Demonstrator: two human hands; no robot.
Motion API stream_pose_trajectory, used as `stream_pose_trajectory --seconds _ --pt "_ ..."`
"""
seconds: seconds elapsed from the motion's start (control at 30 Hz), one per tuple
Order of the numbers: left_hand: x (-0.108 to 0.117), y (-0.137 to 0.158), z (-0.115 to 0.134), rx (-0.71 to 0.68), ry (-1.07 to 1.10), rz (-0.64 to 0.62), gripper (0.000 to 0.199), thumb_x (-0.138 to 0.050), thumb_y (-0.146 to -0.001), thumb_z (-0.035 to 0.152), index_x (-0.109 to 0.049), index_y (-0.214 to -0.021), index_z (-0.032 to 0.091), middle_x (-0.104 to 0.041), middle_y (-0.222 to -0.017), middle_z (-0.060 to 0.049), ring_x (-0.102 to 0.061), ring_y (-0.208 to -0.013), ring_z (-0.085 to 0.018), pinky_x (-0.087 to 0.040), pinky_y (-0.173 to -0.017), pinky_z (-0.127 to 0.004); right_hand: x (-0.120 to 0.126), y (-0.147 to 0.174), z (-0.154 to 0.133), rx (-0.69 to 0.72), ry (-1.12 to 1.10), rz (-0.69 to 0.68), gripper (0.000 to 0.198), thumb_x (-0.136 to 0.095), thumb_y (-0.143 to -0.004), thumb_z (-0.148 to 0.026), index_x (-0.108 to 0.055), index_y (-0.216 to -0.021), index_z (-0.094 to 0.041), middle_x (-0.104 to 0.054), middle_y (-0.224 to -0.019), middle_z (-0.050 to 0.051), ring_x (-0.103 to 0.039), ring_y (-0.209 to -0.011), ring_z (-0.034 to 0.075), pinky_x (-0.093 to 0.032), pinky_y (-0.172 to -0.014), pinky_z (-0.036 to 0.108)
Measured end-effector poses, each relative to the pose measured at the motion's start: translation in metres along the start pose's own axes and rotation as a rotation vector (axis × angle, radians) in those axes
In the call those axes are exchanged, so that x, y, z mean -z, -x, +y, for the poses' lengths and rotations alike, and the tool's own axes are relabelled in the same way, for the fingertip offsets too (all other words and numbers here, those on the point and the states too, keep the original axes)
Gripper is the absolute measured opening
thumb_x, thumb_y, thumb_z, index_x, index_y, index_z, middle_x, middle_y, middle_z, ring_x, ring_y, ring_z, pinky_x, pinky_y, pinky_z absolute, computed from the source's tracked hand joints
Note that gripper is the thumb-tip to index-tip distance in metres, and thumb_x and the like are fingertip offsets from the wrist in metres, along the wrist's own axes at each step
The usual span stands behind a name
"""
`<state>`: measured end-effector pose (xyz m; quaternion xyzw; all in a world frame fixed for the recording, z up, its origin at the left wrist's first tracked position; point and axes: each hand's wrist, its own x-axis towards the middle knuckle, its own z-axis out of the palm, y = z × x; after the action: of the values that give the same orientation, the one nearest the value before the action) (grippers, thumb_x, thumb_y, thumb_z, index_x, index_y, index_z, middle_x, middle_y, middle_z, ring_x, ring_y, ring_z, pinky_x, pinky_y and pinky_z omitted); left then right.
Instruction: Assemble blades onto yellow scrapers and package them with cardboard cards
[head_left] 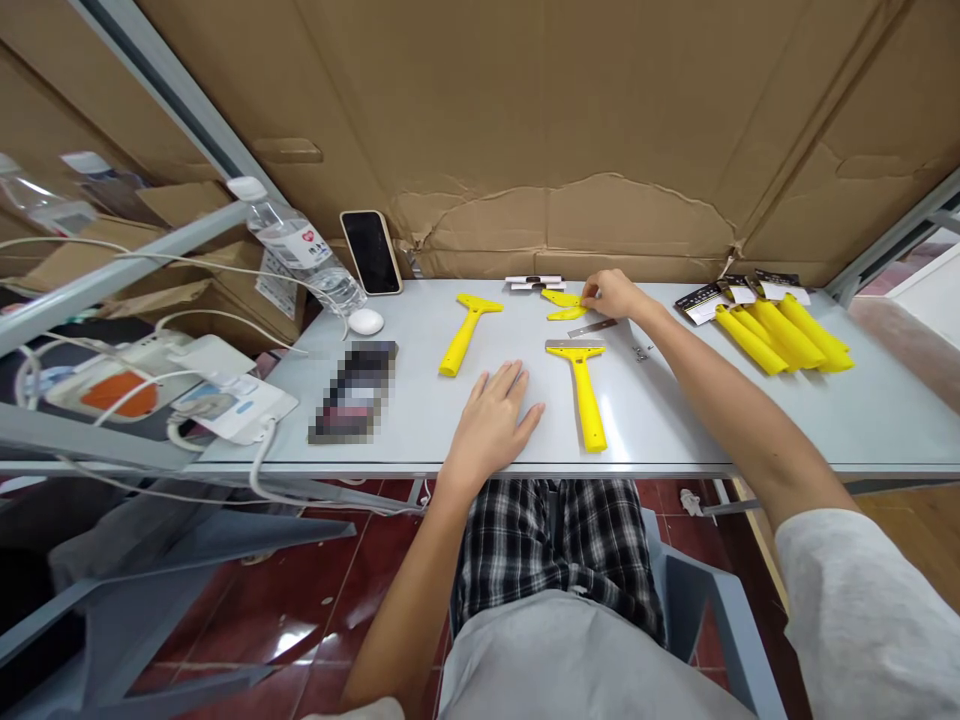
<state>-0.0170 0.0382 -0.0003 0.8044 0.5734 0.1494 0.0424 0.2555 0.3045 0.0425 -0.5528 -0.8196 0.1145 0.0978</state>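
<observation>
My left hand lies flat on the tabletop with its fingers stretched out and nothing in it. At the back, my right hand pinches the end of a small yellow plastic piece; a second yellow piece lies just in front. A loose metal blade is below those fingers, and a few small screws are to its right. Between my hands lies a yellow scraper with a blade along its head. Another yellow scraper handle is farther left, its head without a visible blade.
Several yellow scraper handles with black-and-white cards are grouped at the right. A flat packet stands by the cardboard wall. On the left are a phone, a water bottle, a white oval object, a pixelated item and cables.
</observation>
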Motion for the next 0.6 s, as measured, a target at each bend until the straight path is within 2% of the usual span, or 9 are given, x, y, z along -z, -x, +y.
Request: stream_pose_trajectory --seconds 0.1,0.17,0.23,0.3,0.4,0.5,0.6 --pt "0.001 0.000 0.002 0.003 -0.005 -0.005 0.064 -0.050 -0.119 0.041 -0.058 -0.170 0.004 -0.049 -0.185 -0.022 -0.044 -0.175 -0.038 -0.033 -0.146 -0.062 0.003 0.002 -0.001 0.002 -0.080 0.026 0.030 -0.075 -0.093 -0.029 -0.086 -0.114 -0.010 -0.083 -0.115 0.013 -0.071 -0.101 0.017 -0.058 -0.108 0.032" --pt "0.001 0.000 0.003 0.006 -0.012 0.010 0.062 -0.053 -0.118 0.040 -0.060 -0.168 0.005 -0.051 -0.183 -0.021 -0.047 -0.173 -0.039 -0.034 -0.145 -0.062 0.005 0.007 -0.003 -0.005 -0.213 0.057 0.027 -0.079 -0.088 -0.031 -0.084 -0.104 -0.010 -0.083 -0.103 0.012 -0.069 -0.092 0.016 -0.059 -0.101 0.032" --pt "0.004 -0.003 0.004 0.011 -0.025 0.040 0.057 -0.057 -0.116 0.038 -0.066 -0.162 0.006 -0.058 -0.178 -0.021 -0.054 -0.168 -0.040 -0.041 -0.141 -0.061 0.009 0.016 -0.008 -0.021 -0.409 0.100 0.029 -0.086 -0.082 -0.034 -0.081 -0.099 -0.011 -0.081 -0.095 0.011 -0.067 -0.084 0.014 -0.059 -0.088 0.030" --pt "0.009 -0.010 0.005 0.020 -0.040 0.072 0.047 -0.060 -0.115 0.034 -0.075 -0.151 0.009 -0.070 -0.165 -0.022 -0.067 -0.154 -0.041 -0.052 -0.131 -0.060 0.013 0.031 -0.015 -0.030 -0.608 0.133 0.037 -0.091 -0.079 -0.037 -0.079 -0.105 -0.013 -0.078 -0.089 0.008 -0.063 -0.075 0.012 -0.054 -0.072 0.026" --pt "0.024 -0.035 0.010 -0.008 -0.021 0.149 0.038 -0.061 -0.113 0.028 -0.081 -0.143 0.015 -0.082 -0.143 -0.018 -0.081 -0.125 -0.036 -0.063 -0.110 -0.053 0.021 0.061 -0.031 -0.008 -0.808 0.156 0.040 -0.091 -0.080 -0.036 -0.078 -0.111 -0.015 -0.071 -0.078 0.004 -0.057 -0.066 0.009 -0.045 -0.058 0.023" --pt "0.039 -0.074 0.014 -0.131 0.056 0.281 0.037 -0.063 -0.111 0.023 -0.078 -0.146 0.018 -0.081 -0.139 -0.015 -0.082 -0.110 -0.029 -0.063 -0.100 -0.045 0.025 0.088 -0.050 0.036 -0.919 0.188 0.033 -0.091 -0.081 -0.037 -0.079 -0.100 -0.013 -0.066 -0.070 0.003 -0.056 -0.063 0.008 -0.046 -0.057 0.022" --pt "0.045 -0.113 0.017 -0.232 0.089 0.356 0.036 -0.071 -0.106 0.022 -0.077 -0.142 0.019 -0.080 -0.137 -0.015 -0.080 -0.100 -0.025 -0.061 -0.092 -0.040 0.022 0.102 -0.065 0.100 -1.046 0.204 0.040 -0.095 -0.079 -0.046 -0.078 -0.096 -0.013 -0.066 -0.069 0.002 -0.058 -0.063 0.008 -0.050 -0.059 0.022"
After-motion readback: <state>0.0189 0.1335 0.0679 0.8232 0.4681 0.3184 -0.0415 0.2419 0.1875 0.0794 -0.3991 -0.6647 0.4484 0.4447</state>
